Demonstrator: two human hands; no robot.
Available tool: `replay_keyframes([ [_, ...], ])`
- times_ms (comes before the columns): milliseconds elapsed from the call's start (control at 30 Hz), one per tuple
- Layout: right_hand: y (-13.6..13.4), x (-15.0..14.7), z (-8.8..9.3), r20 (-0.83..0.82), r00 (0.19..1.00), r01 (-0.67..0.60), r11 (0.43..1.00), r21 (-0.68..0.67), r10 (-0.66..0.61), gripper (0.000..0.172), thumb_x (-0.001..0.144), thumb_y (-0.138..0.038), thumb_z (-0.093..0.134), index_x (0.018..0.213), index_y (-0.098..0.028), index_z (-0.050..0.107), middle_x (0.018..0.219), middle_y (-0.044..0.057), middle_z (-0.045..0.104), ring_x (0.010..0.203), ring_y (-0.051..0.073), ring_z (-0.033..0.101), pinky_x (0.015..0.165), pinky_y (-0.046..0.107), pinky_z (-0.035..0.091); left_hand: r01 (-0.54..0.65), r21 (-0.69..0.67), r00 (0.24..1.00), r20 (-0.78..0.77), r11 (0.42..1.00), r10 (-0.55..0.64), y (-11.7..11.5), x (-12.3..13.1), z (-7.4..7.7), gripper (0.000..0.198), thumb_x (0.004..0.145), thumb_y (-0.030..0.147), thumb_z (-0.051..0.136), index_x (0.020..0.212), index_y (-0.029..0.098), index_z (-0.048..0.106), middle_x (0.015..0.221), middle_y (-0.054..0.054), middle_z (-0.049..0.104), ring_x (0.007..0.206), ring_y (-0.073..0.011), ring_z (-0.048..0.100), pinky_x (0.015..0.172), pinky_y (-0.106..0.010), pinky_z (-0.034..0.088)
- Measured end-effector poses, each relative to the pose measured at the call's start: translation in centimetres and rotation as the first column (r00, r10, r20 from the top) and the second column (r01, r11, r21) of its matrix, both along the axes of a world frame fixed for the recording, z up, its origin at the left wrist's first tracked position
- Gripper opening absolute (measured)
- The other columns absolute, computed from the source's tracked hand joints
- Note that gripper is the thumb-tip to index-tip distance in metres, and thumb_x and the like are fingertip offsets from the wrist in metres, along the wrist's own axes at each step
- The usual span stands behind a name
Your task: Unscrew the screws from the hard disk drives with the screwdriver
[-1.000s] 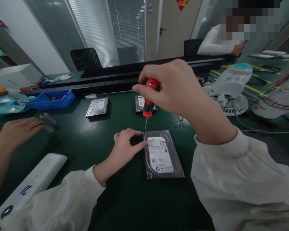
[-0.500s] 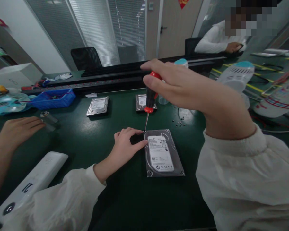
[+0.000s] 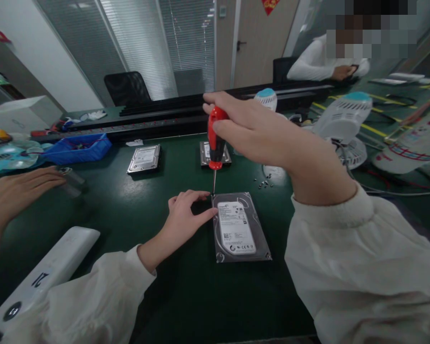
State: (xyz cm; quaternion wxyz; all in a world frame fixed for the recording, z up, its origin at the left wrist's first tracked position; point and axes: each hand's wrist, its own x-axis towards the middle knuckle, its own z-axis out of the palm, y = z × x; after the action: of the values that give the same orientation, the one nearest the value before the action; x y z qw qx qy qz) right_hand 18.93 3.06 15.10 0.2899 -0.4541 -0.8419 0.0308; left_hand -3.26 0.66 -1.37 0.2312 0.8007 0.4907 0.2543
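A hard drive with a white label lies flat on the green table in front of me. My left hand steadies its upper left corner, the thumb pressed on the left edge and the index finger close to the corner. A red and black screwdriver stands almost upright, its tip at that same corner. Around its handle, from above, is my right hand, with fingers bent over the top. Whatever screw sits under the tip is too small to make out.
Two more hard drives, one left and one behind the screwdriver, lie farther back. Loose screws are scattered right. Another person's hand is by a metallic cylinder. A white device, blue tray and fan stand around.
The screwdriver has gone from leaning right to nearly upright, and my right hand has shifted left and turned around the handle. My left hand and the hard drive keep their places.
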Motion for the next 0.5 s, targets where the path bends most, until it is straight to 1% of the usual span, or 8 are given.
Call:
replay_keyframes([
  [67, 0.15, -0.13, 0.06, -0.056, 0.998, -0.007, 1.0, 0.022, 0.008, 0.022, 0.107, -0.034, 0.054, 0.1, -0.019, 0.067, 0.112, 0.008, 0.075, 0.11, 0.024, 0.069, 0.096, 0.038, 0.05, 0.0, -0.005, 1.0, -0.007, 1.0, 0.0, -0.04, 0.01, 0.07, 0.033, 0.098, 0.045, 0.08, 0.127, 0.028, 0.077, 0.124, -0.004, 0.079, 0.121, -0.0325, 0.07, 0.112, -0.059, 0.044],
  [167, 0.37, -0.32, 0.05, -0.042, 0.998, 0.058, 0.992, 0.112, -0.054, 0.036, 0.102, -0.052, 0.066, 0.086, -0.02, 0.064, 0.088, 0.007, 0.071, 0.091, 0.023, 0.067, 0.085, 0.037, 0.049, 0.006, 0.001, 1.0, -0.012, 1.0, -0.006, -0.09, -0.01, 0.12, 0.034, 0.1, 0.046, 0.078, 0.128, 0.028, 0.076, 0.126, -0.005, 0.079, 0.122, -0.0324, 0.069, 0.113, -0.059, 0.044],
  [200, 0.43, -0.34, 0.0, -0.029, 0.997, 0.075, 0.989, 0.13, -0.072, 0.037, 0.103, -0.054, 0.065, 0.086, -0.02, 0.065, 0.088, 0.008, 0.071, 0.09, 0.024, 0.067, 0.085, 0.038, 0.049, 0.009, 0.0, 1.0, -0.013, 1.0, -0.009, -0.11, -0.03, 0.12, 0.034, 0.101, 0.047, 0.077, 0.129, 0.028, 0.076, 0.126, -0.005, 0.079, 0.122, -0.0324, 0.069, 0.114, -0.059, 0.044],
  [267, 0.52, -0.34, -0.15, -0.033, 0.998, 0.064, 0.988, 0.138, -0.06, 0.03, 0.104, -0.049, 0.062, 0.096, -0.02, 0.068, 0.095, 0.009, 0.074, 0.096, 0.026, 0.069, 0.087, 0.039, 0.049, 0.013, -0.008, 1.0, -0.016, 1.0, -0.014, -0.15, -0.06, 0.16, 0.035, 0.101, 0.048, 0.076, 0.13, 0.028, 0.075, 0.127, -0.005, 0.078, 0.123, -0.0325, 0.069, 0.115, -0.06, 0.043],
  [333, 0.55, -0.33, -0.27, -0.069, 0.998, -0.005, 0.993, 0.119, 0.013, 0.022, 0.104, -0.04, 0.062, 0.111, -0.021, 0.07, 0.109, 0.01, 0.077, 0.105, 0.028, 0.07, 0.091, 0.039, 0.05, 0.015, -0.016, 1.0, -0.017, 1.0, -0.015, -0.2, -0.05, 0.23, 0.036, 0.101, 0.049, 0.076, 0.13, 0.028, 0.075, 0.127, -0.005, 0.078, 0.124, -0.0327, 0.069, 0.115, -0.06, 0.043],
  [400, 0.49, -0.35, -0.3, -0.11, 0.991, -0.064, 0.992, 0.108, 0.076, 0.024, 0.102, -0.037, 0.065, 0.122, -0.024, 0.068, 0.117, 0.009, 0.078, 0.109, 0.026, 0.071, 0.09, 0.038, 0.051, 0.01, -0.015, 1.0, -0.016, 1.0, -0.011, -0.25, 0.01, 0.31, 0.036, 0.101, 0.05, 0.076, 0.13, 0.029, 0.075, 0.127, -0.005, 0.078, 0.123, -0.033, 0.069, 0.115, -0.06, 0.043],
  [433, 0.44, -0.38, -0.28, -0.111, 0.99, -0.071, 0.991, 0.116, 0.084, 0.026, 0.102, -0.039, 0.067, 0.124, -0.025, 0.068, 0.118, 0.008, 0.078, 0.108, 0.026, 0.071, 0.089, 0.037, 0.051, 0.009, -0.014, 1.0, -0.017, 1.0, -0.01, -0.27, 0.06, 0.35, 0.036, 0.101, 0.05, 0.076, 0.13, 0.029, 0.076, 0.127, -0.005, 0.079, 0.123, -0.033, 0.069, 0.115, -0.06, 0.043],
  [500, 0.3, -0.47, -0.2, -0.076, 0.996, -0.032, 0.987, 0.155, 0.044, 0.025, 0.102, -0.045, 0.068, 0.116, -0.024, 0.068, 0.111, 0.007, 0.077, 0.102, 0.024, 0.07, 0.086, 0.036, 0.05, 0.006, -0.011, 1.0, -0.017, 1.0, -0.006, -0.28, 0.17, 0.4, 0.037, 0.101, 0.05, 0.076, 0.131, 0.028, 0.076, 0.126, -0.005, 0.079, 0.123, -0.033, 0.069, 0.114, -0.06, 0.044],
])
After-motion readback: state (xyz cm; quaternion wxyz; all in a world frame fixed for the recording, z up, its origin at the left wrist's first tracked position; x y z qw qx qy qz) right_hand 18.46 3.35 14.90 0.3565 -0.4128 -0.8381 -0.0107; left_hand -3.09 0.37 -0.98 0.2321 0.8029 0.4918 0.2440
